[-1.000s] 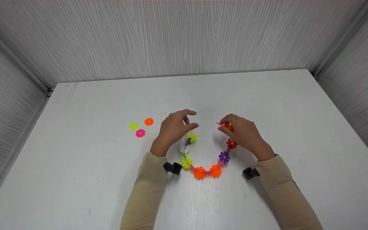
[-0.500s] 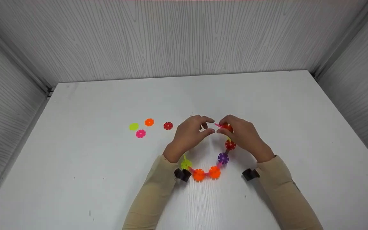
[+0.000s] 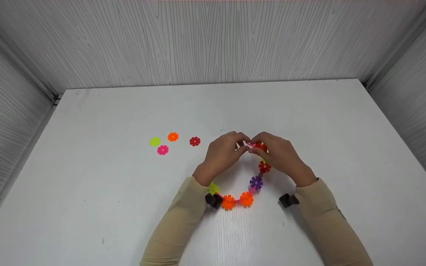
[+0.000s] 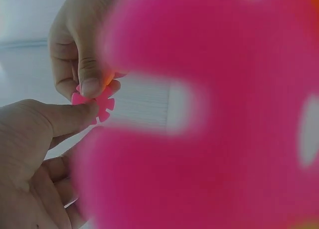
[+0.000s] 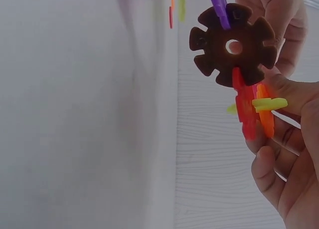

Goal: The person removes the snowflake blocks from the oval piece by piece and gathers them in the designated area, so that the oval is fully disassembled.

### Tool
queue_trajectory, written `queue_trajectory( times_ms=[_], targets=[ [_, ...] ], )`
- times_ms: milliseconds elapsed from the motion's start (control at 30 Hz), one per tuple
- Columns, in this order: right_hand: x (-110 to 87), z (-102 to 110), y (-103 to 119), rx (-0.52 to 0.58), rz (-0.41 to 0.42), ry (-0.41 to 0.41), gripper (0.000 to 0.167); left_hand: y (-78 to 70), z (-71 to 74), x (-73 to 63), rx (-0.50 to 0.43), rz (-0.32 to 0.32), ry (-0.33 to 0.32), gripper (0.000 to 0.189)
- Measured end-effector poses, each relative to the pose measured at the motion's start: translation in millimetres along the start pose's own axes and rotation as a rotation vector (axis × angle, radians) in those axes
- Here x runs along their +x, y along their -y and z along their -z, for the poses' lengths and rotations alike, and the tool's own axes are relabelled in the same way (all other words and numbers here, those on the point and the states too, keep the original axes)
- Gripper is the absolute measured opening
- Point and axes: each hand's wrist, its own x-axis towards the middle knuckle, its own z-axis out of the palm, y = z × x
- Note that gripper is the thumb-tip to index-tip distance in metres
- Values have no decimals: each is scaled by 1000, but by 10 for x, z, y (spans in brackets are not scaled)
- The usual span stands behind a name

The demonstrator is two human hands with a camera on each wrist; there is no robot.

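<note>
A chain of flower-shaped interlocking discs (image 3: pixel 246 199) curves between the forearms in the head view. My right hand (image 3: pixel 281 153) grips its far right end, by an orange disc (image 3: pixel 261 147) joined to a pink disc (image 4: pixel 107 105). That pink disc is pinched by my left hand (image 3: pixel 223 152) as well, its thumb lying on the disc in the left wrist view. In the right wrist view a brown disc (image 5: pixel 254 42) and a red disc (image 5: pixel 243 107) hang below the fingers. The chain's left end is hidden behind my left hand and wrist.
Left of the hands, loose discs lie flat on the white table (image 3: pixel 87 166): yellow-green (image 3: pixel 155 142), orange (image 3: pixel 173 137), pink (image 3: pixel 162 149) and dark red (image 3: pixel 195 141). A blurred pink disc (image 4: pixel 239 179) fills much of the left wrist view. A panel wall (image 3: pixel 213 44) stands behind.
My left hand has moved right from beside the chain's left end and now pinches the pink disc. This uncovers the loose dark red disc. My right hand stays almost in place.
</note>
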Motion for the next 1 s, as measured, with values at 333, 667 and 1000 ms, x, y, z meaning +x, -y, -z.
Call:
queue_trajectory(
  times_ms=[333, 667, 1000],
  targets=[
    [19, 63, 4, 21, -127, 110, 51, 15, -2, 9, 12, 17, -95, 18],
    [91, 28, -3, 17, -253, 222, 54, 109, 58, 29, -12, 50, -83, 18],
    [36, 1, 2, -25, -225, 196, 44, 55, -5, 15, 17, 25, -57, 24]
  ],
)
